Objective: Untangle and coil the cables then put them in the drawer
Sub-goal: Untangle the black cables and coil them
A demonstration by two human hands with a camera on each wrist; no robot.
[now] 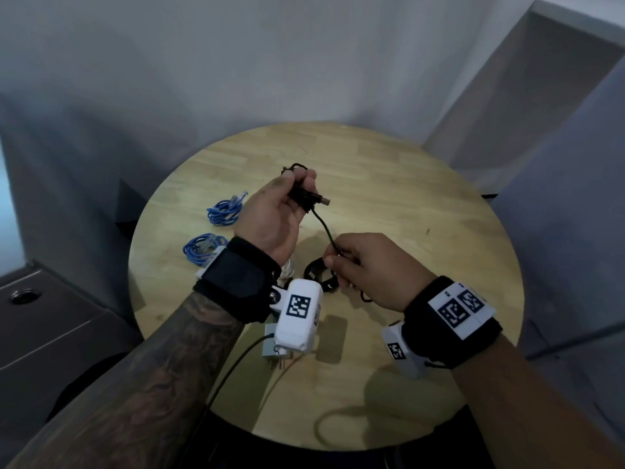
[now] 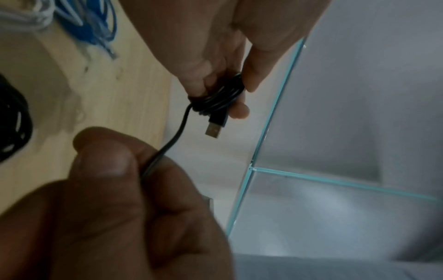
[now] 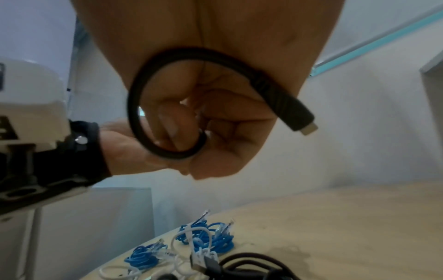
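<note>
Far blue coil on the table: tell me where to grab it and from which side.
Grip the far blue coil across the middle of its bunched loops, coming down from above. It lies flat on the table, apart from the near blue coil, and its clear plugs stick out at the far end, so pinching there would probably let the loops spill.

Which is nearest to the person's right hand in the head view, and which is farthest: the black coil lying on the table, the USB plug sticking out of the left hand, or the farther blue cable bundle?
1. Black coil, on the table just left of the right hand.
2. USB plug, up in the left hand.
3. Farther blue cable bundle, at the table's left side.
</note>
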